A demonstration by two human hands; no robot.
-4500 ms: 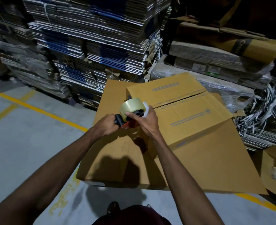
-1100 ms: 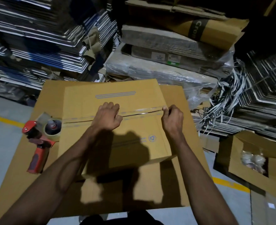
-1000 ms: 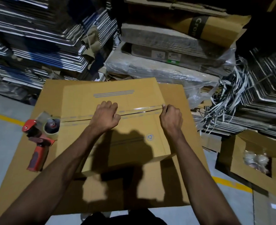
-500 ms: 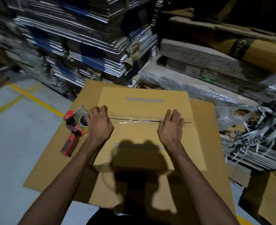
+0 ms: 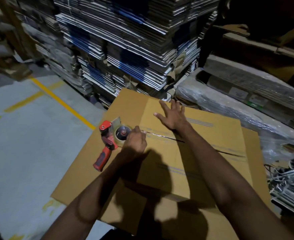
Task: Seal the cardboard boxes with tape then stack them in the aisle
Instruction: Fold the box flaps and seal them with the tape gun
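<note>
We are mid-seal: our right hand point(image 5: 173, 115) lies flat with fingers spread on the cardboard box point(image 5: 194, 153) at frame centre, our left hand point(image 5: 134, 142) curls by the tape dispenser point(image 5: 110, 141), grip unclear, to take it next.

I'm seeing a plain tan box point(image 5: 203, 153) with faint grey-blue printed lines, a red-and-black tape gun point(image 5: 108, 141) holding a clear roll, a grey floor point(image 5: 21, 153) crossed by yellow stripes point(image 5: 61, 101), and stacks point(image 5: 125, 49) banded white, brown and blue.
</note>
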